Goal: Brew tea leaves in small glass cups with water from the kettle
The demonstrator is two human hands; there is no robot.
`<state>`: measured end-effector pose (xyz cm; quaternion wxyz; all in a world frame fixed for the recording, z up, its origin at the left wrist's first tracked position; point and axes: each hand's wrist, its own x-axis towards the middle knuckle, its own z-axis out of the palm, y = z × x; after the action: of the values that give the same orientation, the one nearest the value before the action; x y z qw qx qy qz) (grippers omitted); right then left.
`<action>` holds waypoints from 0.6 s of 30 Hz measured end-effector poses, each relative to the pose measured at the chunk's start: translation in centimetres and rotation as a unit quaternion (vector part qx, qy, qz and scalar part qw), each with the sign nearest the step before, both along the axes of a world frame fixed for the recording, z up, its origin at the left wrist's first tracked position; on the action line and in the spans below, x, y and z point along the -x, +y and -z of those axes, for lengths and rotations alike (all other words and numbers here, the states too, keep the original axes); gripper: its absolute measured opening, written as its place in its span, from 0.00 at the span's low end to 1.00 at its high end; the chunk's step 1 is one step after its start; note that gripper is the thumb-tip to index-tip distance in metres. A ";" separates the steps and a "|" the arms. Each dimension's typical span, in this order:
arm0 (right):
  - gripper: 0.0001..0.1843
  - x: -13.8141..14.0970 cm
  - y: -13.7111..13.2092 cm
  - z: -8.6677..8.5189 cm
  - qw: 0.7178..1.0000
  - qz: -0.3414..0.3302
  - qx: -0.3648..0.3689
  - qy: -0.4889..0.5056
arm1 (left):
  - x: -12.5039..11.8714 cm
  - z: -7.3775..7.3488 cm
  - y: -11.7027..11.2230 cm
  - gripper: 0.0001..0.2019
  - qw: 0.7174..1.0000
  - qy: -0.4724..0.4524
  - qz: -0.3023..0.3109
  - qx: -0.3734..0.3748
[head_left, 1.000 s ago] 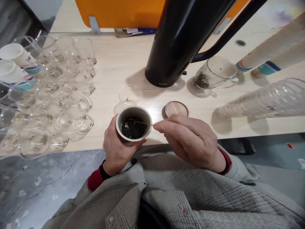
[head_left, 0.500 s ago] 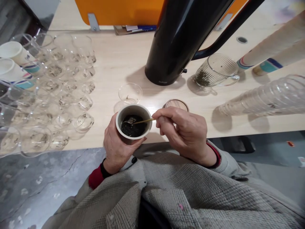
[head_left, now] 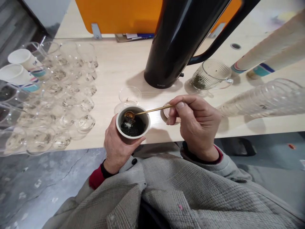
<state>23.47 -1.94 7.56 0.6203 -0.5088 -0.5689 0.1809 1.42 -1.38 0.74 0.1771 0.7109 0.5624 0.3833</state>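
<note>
Wrapped round a pale canister is my left hand, tilting its mouth toward me. Dark loose tea leaves lie inside. My right hand pinches the handle of a thin gold spoon. The spoon's round bowl is over the canister's mouth, near its far left rim, with some leaves in it. Just beyond the canister stands a clear plastic cup holding a few bits of leaf. A round lid lies partly hidden behind my right fingers.
Rows of clear cups with leaves fill the table's left side, paper cups among them. A tall black kettle stands ahead. Rightward are a ribbed glass mug, stacked clear cups and stacked paper cups.
My right hand has moved up and to the right with the spoon. The spoon's bowl has risen out of the leaves and more of the handle shows. My left hand keeps its hold on the canister.
</note>
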 end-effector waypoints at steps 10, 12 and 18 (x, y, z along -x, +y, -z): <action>0.11 0.1 -0.5 0.2 0.990 -0.008 -0.043 -0.132 | -0.1 0.1 0.0 0.56 1.000 -0.005 0.002 -0.015; 0.11 0.1 -0.4 0.3 0.990 -0.012 -0.041 -0.136 | -0.1 0.0 0.0 0.56 1.000 -0.004 0.002 -0.009; 0.10 0.4 0.0 0.4 0.993 -0.012 -0.019 -0.118 | -0.3 -0.4 0.0 0.55 1.000 -0.004 -0.006 0.004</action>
<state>23.06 -1.98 7.18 0.5562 -0.5079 -0.6474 0.1167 1.72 -1.39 1.14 0.1797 0.7055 0.5672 0.3850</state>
